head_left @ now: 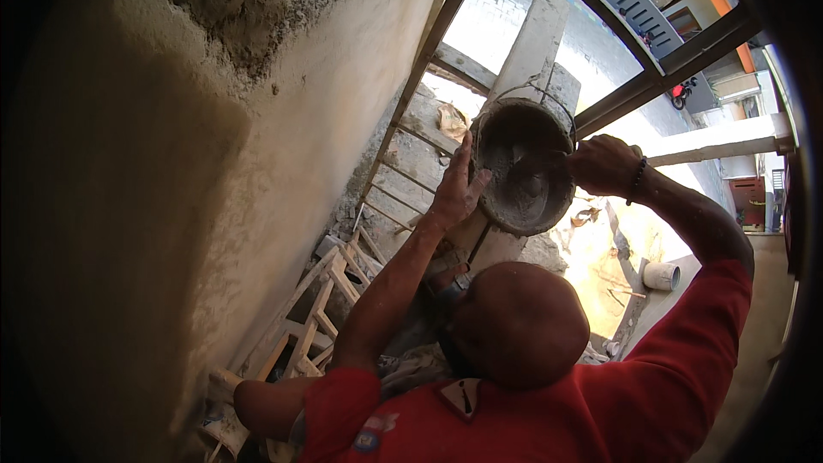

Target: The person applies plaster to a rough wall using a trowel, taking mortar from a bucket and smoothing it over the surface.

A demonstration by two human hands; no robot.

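Note:
Another person in a red shirt (651,377) is seen from above and behind, with a bare head (519,317). The person's left hand (459,184) rests at the left side of a round, cement-caked bucket (514,214) tilted toward the camera, with grey mortar inside. The person's right hand (600,163), with a dark beaded bracelet, is closed at the bucket's right rim, apparently on a tool whose shape is unclear in the dark interior. The bucket sits on a grey beam (536,34). My left hand and my right hand are not in view.
A rough plastered wall (223,163) fills the left side. Wooden frames (330,300) lie below beside it. Dark metal bars (651,81) frame an opening onto a paved street, with a red motorbike (681,94). A pale bucket (662,276) lies at lower right.

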